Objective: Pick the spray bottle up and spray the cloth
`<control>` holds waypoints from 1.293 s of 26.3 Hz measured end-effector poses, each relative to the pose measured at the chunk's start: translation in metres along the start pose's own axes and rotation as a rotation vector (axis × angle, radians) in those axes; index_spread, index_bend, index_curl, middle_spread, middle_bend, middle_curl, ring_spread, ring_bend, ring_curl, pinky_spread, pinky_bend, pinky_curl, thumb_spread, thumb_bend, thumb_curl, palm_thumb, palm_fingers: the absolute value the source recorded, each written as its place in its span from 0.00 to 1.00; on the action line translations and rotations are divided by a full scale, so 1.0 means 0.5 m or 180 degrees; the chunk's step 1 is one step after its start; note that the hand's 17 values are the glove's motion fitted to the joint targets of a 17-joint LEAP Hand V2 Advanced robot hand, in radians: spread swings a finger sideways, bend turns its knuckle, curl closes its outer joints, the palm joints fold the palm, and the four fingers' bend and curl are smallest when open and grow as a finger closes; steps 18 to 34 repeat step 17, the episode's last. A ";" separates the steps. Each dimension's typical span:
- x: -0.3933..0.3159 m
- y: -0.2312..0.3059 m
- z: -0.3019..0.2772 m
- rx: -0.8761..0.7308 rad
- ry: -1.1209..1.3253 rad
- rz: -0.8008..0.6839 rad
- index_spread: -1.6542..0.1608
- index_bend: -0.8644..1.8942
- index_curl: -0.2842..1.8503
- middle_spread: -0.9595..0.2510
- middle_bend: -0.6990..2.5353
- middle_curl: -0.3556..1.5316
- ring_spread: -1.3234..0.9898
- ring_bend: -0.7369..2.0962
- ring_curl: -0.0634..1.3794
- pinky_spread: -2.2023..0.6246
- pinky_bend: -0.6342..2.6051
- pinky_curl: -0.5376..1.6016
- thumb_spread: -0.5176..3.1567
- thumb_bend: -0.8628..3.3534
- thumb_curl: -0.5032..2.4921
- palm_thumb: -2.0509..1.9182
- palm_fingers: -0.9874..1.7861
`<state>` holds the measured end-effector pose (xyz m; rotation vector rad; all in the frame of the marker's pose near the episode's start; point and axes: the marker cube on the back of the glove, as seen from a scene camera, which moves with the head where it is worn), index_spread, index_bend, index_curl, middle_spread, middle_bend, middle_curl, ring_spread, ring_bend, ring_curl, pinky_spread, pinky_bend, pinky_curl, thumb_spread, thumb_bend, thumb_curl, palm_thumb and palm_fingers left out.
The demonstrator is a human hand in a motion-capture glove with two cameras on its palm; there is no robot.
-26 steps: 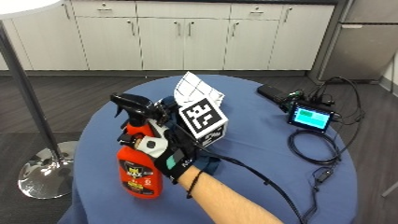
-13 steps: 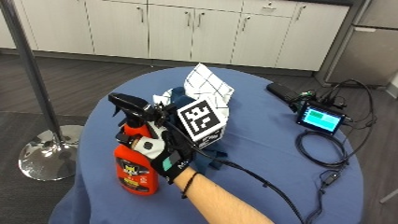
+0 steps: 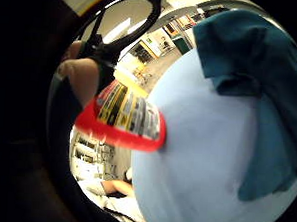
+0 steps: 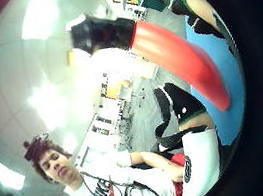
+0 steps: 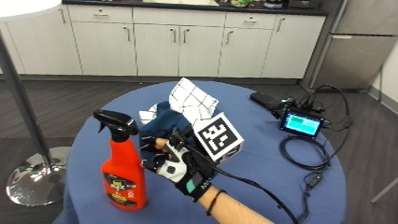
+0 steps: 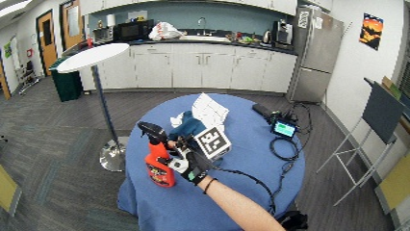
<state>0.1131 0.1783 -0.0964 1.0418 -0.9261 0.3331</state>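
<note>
One spray bottle, one cloth, one gloved hand.

A red spray bottle with a black trigger head (its label yellow and black) stands on a blue tablecloth beside a dark teal cloth and a black-gloved hand.

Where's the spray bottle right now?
In the outside view the spray bottle stands upright near the table's front left edge, just left of the gloved right hand, with the cloth behind.
</note>
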 end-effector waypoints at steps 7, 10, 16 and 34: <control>0.072 0.115 -0.001 -0.0343 0.0675 -0.0005 0.74 0.36 0.26 0.71 0.30 0.41 0.53 0.37 0.30 0.79 0.33 0.41 0.41 0.20 0.34 0.73 0.68; 0.082 0.165 0.013 -0.0508 0.0845 0.0074 0.75 0.37 0.27 0.71 0.29 0.41 0.53 0.37 0.30 0.79 0.32 0.41 0.42 0.20 0.34 0.73 0.68; 0.083 0.235 0.043 -0.0795 0.1067 0.0190 0.75 0.37 0.28 0.72 0.29 0.40 0.54 0.35 0.29 0.80 0.31 0.40 0.43 0.20 0.33 0.73 0.67; 0.084 0.240 0.044 -0.0829 0.1103 0.0185 0.75 0.38 0.28 0.72 0.29 0.40 0.54 0.34 0.29 0.81 0.31 0.40 0.43 0.20 0.33 0.73 0.67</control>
